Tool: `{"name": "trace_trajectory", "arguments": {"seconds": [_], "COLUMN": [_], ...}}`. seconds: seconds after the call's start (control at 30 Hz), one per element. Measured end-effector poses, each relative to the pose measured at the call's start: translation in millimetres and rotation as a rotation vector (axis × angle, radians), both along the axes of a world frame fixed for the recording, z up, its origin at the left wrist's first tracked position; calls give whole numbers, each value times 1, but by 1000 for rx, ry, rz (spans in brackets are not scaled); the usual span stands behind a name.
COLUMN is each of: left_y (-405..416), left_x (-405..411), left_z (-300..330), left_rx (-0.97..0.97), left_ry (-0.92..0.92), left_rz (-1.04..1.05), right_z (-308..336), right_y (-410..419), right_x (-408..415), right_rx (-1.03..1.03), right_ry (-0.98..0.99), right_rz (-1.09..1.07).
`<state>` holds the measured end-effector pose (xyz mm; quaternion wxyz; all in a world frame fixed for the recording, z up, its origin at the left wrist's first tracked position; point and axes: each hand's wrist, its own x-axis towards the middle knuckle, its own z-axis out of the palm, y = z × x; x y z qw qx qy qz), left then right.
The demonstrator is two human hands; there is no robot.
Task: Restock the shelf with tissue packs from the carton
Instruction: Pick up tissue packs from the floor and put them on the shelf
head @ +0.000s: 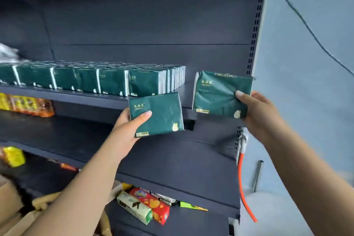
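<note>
Both forearms reach up: left hand (pixel 132 120) grips one tissue pack (pixel 159 115), right hand (pixel 254 109) pinches another pack (pixel 218 94). Shelf (pixel 107 95) row (pixel 92 79) looks almost full; the right end gap remains.

I note orange and yellow snack bags (pixel 28 106) at the left edge of the second level. Lower left, a yellow packet (pixel 14 156) sits blurred. On the bottom level, near its front edge, a green-white biscuit pack (pixel 134 208) lies touching a red snack pack (pixel 153 205). An orange hose (pixel 242 184) hangs beside the rack's right upright, against the pale blue wall (pixel 310 44).
</note>
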<state>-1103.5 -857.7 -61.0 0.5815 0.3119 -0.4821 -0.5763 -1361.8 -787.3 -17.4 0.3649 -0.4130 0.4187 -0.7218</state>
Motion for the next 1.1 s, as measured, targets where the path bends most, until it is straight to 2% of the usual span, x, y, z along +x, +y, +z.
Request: {"name": "trace_trajectory", "arguments": {"seconds": [0.13, 0.27, 0.5, 0.67, 0.83, 0.97, 1.1], "left_y": [-14, -33, -85, -119, -145, -155, -160], "left_x": [-5, -10, -42, -77, -99, -115, -125], "left_z": [6, 23, 49, 59, 59, 57, 51], "left_rx": [-5, -84, -253, -332, -317, -214, -123], "left_ry": [-47, -117, -463, -631, -758, -805, -833], "left_rz": [60, 95, 172, 192, 255, 317, 362], "right_z": [9, 14, 30, 35, 39, 42, 43], "right_y": [-39, -64, -100, -137, -190, -242, -284], "right_x": [-2, -15, -56, -91, -122, -141, -150], "right_rx": [26, 95, 231, 309, 342, 355, 391], "right_ry": [118, 213, 349, 458, 538, 629, 859], "right_rz": [80, 73, -2, -120, -140, -175, -194]}}
